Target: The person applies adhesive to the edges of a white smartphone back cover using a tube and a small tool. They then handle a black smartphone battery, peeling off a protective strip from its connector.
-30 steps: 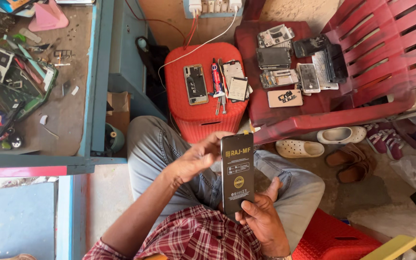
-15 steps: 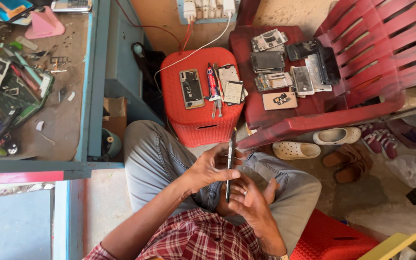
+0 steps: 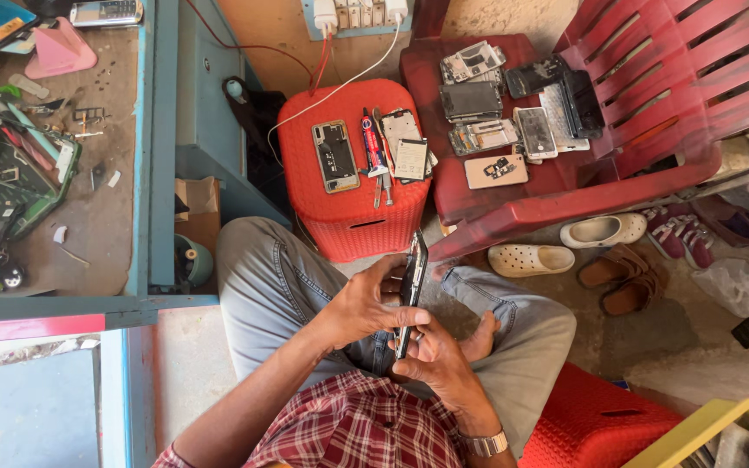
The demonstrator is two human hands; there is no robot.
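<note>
I hold a thin black phone part (image 3: pixel 412 286) edge-on over my lap, so only its narrow side shows. My left hand (image 3: pixel 366 303) wraps around its upper half from the left. My right hand (image 3: pixel 431 360) grips its lower end from below, with a watch on that wrist. In front of my knees stands a red plastic stool (image 3: pixel 353 212) carrying an opened phone frame (image 3: pixel 335 156), a red glue tube (image 3: pixel 373 147), tweezers and a white phone panel (image 3: pixel 409 156).
A red plastic chair (image 3: pixel 565 173) on the right holds several dismantled phones and parts. A blue-edged workbench (image 3: pixel 88 217) on the left is strewn with tools and circuit boards. Sandals and shoes (image 3: pixel 604 230) lie on the floor at right. A power strip (image 3: pixel 353 13) hangs on the wall behind.
The flat black part, held face-up a second ago, has been turned on edge. Both hands have closed around it and lifted it slightly toward the stool.
</note>
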